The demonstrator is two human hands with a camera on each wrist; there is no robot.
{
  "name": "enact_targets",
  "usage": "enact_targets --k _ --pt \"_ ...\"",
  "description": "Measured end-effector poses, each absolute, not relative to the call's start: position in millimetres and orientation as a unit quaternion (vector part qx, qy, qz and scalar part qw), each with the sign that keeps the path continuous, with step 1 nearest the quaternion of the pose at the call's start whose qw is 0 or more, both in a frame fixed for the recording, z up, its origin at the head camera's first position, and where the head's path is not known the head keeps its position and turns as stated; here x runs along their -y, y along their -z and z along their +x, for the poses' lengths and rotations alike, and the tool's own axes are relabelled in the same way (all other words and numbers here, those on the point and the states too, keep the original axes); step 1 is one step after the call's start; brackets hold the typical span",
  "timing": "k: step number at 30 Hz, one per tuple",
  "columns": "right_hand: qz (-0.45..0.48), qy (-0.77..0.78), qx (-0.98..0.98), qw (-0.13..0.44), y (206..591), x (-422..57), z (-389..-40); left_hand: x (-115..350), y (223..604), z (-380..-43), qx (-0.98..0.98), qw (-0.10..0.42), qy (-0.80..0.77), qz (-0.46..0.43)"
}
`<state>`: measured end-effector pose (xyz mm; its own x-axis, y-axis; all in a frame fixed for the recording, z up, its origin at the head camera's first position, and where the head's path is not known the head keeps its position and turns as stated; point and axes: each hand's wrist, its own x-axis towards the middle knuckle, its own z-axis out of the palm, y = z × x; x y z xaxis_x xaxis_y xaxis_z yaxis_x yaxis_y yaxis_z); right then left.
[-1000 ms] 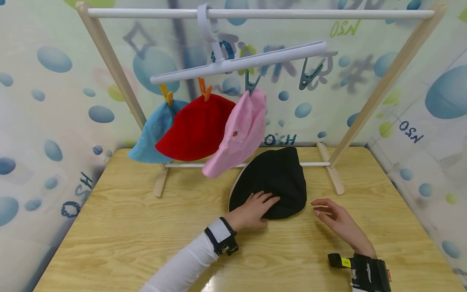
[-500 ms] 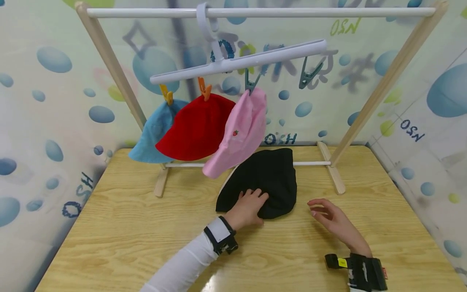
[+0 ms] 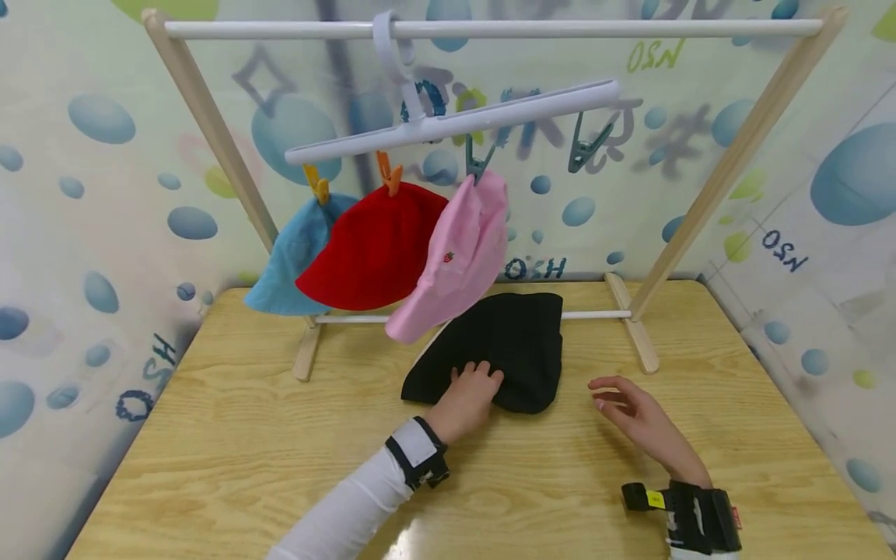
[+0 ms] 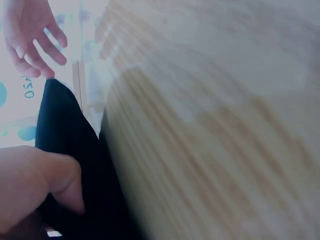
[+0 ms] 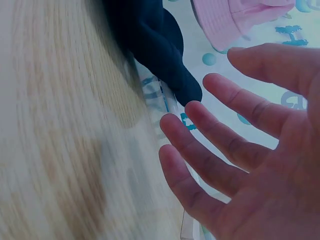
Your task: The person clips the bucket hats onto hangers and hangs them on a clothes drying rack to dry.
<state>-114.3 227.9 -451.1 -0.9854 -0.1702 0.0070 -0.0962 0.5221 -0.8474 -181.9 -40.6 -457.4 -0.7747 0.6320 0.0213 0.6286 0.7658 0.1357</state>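
Observation:
A black bucket hat (image 3: 521, 342) lies folded on the table under the rack. My left hand (image 3: 462, 403) grips its near edge, with bent fingers over the cloth. In the left wrist view the thumb (image 4: 65, 182) presses against the black cloth. To the right of the hat, my right hand (image 3: 640, 420) hovers apart from it, holding nothing. Its fingers are spread and relaxed in the right wrist view, near the pink hat (image 5: 245, 17) in the background.
A white hanger (image 3: 455, 123) hangs tilted from the rack's top bar (image 3: 560, 29). Blue (image 3: 294, 257), red (image 3: 378, 249) and pink hats are clipped to it. One green clip (image 3: 586, 148) holds nothing. The rack's right foot (image 3: 633, 327) stands on the wooden table (image 3: 245, 451).
The black hat has slid left and turned somewhat, its left brim corner now further out. My left hand has moved left with it, fingers more bent. The right hand has drifted slightly left.

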Motion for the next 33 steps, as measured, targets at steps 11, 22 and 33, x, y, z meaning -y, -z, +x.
enact_targets --k 11,22,33 --pt "-0.089 0.479 -0.872 0.033 448 -223 -118 54 455 -190 -0.931 0.037 -0.091 0.351" --pt "-0.118 0.410 -0.904 -0.037 423 -225 -133 59 457 -188 -0.929 0.042 -0.078 0.359" --pt "-0.169 0.341 -0.919 -0.104 376 -230 -169 62 456 -189 -0.921 0.060 -0.151 0.355"
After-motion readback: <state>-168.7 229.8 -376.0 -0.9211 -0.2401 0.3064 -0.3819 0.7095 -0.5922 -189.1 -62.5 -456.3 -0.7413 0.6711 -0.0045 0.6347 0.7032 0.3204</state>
